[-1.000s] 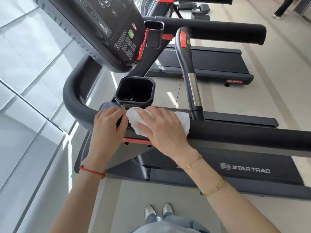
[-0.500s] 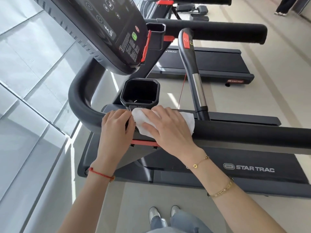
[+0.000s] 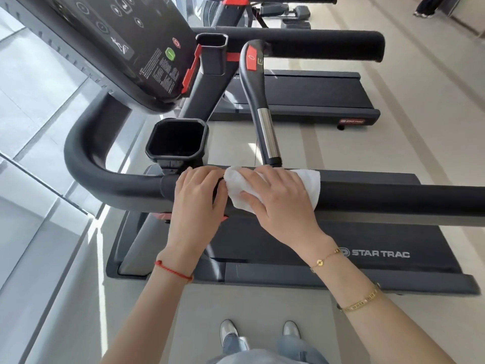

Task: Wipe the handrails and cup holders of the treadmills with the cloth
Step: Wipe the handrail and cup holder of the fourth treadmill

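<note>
Nearest, two shoes [image 3: 228, 331] are seen on the pale floor beside the treadmill deck [image 3: 380, 254]. Above them, the near handrail [image 3: 393, 199] is crossed by both hands. The white cloth [image 3: 237, 189] is pressed onto the rail under the right hand [image 3: 278, 200], whose fingers are spread over it and bent down around the bar's curve; the cloth is held against the rail rather than bunched in a fist. The left hand [image 3: 198, 195] is laid over the rail just beside the cloth, fingers curled over the top, apparently gripping the bar itself; whether the cloth's edge is also pinched cannot be told.

Just beyond the hands, the near cup holder [image 3: 177, 139] is seen open and dark, judged not yet wiped. A loose grip could let the cloth slide off the round rail and drop to the deck. The upright chromed grip [image 3: 265, 132] stands close behind the right hand, so knuckles could be knocked on a long stroke. Farther off, a second cup holder [image 3: 212, 52], the console [image 3: 118, 48] and the far handrail [image 3: 315, 46] could be missed if only this rail is covered.
</note>
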Available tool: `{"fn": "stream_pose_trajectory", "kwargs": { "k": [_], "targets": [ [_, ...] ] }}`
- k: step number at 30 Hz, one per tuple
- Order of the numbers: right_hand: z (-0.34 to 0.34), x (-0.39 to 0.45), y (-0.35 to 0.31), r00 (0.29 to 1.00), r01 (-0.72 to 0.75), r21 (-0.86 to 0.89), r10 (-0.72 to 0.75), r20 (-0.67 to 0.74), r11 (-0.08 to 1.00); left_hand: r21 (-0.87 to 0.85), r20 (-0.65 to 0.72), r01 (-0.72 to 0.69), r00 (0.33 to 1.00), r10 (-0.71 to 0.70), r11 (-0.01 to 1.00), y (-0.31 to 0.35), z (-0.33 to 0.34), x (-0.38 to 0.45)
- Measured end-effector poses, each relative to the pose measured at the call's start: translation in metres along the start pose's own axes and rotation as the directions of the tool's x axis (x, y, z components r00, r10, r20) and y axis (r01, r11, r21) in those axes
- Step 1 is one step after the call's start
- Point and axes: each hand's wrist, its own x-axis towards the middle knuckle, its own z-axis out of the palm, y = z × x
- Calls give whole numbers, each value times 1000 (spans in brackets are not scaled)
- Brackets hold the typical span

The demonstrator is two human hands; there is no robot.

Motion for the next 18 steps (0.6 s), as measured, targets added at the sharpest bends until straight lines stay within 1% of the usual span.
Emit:
{"fn": "stream_pose_trajectory", "kwargs": {
  "k": [5,10,12,14,15,16,18],
  "targets": [
    [-21,-24,52,997,-72,-1,72,3,997,-9,24,-16,1000,16,1000,50,33,4],
    [-47,-51,113,987,-159,-31,158,-22,987,41,20,-7,1000,6,999,87,59,5],
    [-58,-52,142,974,-224,-69,226,25,972,59,18,3,1000,-4,998,99,68,6],
    [-63,-43,161,946,-289,-80,297,125,954,72,27,12,1000,-14,997,109,75,7],
    [-63,-40,165,940,-294,-81,304,158,952,76,30,17,999,-19,997,115,78,7],
    [-64,-40,166,945,-277,-83,287,155,957,78,30,21,999,-23,997,120,82,7],
    [-63,-51,163,979,-186,-75,192,75,980,83,24,22,999,-24,996,131,88,6]
  ]
}}
